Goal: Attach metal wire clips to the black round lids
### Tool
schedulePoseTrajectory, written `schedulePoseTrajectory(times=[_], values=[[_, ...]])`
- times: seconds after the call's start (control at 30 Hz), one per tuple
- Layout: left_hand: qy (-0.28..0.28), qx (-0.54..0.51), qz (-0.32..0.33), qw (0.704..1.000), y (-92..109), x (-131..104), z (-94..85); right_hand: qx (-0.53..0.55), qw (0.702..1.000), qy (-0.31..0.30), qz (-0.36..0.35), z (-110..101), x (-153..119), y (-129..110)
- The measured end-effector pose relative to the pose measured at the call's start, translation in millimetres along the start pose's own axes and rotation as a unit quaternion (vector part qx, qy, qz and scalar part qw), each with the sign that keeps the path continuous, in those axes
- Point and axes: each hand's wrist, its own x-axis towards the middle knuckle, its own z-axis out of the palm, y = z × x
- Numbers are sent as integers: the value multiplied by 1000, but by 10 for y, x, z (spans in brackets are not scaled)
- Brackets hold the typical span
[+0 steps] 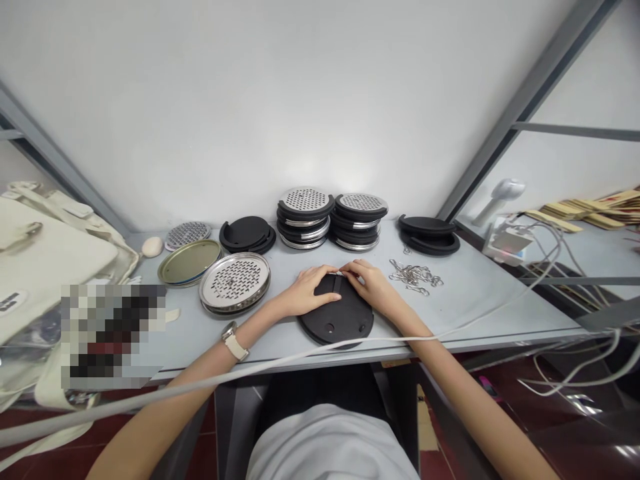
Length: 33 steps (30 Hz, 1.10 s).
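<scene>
A flat black round plastic base (345,320) lies near the front edge of the grey table, with a small hole and a small knob on its near part. My left hand (313,290), with a watch on its wrist, grips it: the thumb rests on top and the fingers reach the far rim. Closed in a pinch at that same rim, my right hand (369,283) has its fingertips close to the left ones. Whatever it pinches is too small to make out. Several metal snap hooks (415,275) lie in a loose pile right of my right hand.
Two stacks of black holders with perforated metal discs (306,200) stand by the wall. Black holders (429,233) sit back right; perforated discs (235,280) and a gold lid (190,261) lie left. A white cable (295,357) crosses in front of my arms. A bag (50,247) is far left.
</scene>
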Motion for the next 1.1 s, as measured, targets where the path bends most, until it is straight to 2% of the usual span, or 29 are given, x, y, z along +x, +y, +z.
schedulePoseTrajectory(times=[0.23, 1.1], values=[[-1, -2, -17, 1000, -9, -3, 3, 3, 1000, 1, -1, -14, 0, -20], [3, -9, -8, 1000, -8, 0, 12, -10, 1000, -11, -12, -23, 0, -19]])
